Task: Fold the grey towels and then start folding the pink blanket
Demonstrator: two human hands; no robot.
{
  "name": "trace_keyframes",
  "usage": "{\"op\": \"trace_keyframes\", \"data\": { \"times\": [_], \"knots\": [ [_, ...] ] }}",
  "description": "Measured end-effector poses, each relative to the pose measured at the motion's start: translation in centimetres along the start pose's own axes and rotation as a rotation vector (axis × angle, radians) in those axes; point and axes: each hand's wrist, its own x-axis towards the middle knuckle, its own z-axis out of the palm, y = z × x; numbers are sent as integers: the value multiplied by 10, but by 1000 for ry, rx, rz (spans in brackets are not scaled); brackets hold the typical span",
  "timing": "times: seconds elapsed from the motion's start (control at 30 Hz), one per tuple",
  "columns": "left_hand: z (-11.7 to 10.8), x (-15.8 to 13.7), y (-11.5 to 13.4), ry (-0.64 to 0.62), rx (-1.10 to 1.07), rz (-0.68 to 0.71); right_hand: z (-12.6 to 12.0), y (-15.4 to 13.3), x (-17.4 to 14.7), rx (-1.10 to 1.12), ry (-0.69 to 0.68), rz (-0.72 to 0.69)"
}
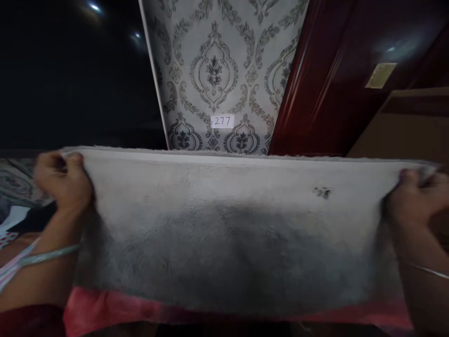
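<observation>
A wide mat [217, 210] with a fuzzy far edge is stretched between my two hands. Its visible face is whitish, stained grey, with a small dark patch at the right. My left hand [65, 180] pinches the far left corner, thumb on top. At the far right corner, my right hand [419, 196] grips the mat, its fingers slightly blurred. The near part of the mat hangs down toward me over pink-red cloth [112, 306].
Ahead is patterned wallpaper [213, 70] bearing a label [222, 121] marked 277. A glossy black panel [77, 79] stands at the left. To the right are a dark red door [336, 61] and a cardboard box [410, 126]. Some fabric lies at the far left.
</observation>
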Motion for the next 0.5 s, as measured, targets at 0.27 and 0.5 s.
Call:
{"op": "trace_keyframes", "data": {
  "times": [0.27, 0.5],
  "knots": [
    [135, -82, -66, -576, 454, -151, 115, 15, -115, -276, -545, 243],
    [167, -87, -109, -746, 560, -148, 165, 79, -111, -496, -802, 154]
  ]
}}
